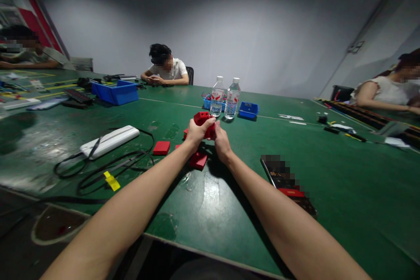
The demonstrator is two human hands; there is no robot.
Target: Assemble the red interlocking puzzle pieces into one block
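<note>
Both of my hands meet over the green table [210, 210], a little above several red blocks. My left hand [197, 132] is closed around a red block with small holes in its top [202, 116]. My right hand [222, 141] grips the right side of the red piece, its thumb pressed near the left fingers. Whether the held red is one piece or several joined cannot be made out. Below the hands lies a flat red block [198, 160]. Another red block [161, 148] rests to the left, and others are partly hidden behind my left hand and wrist.
Two water bottles [231, 99] stand behind my hands, beside a small blue tray [248, 110]. A white power bank [110, 141] with black cables lies left, a phone [288, 183] right. A larger blue bin [115, 92] sits farther left. Other people sit around the table.
</note>
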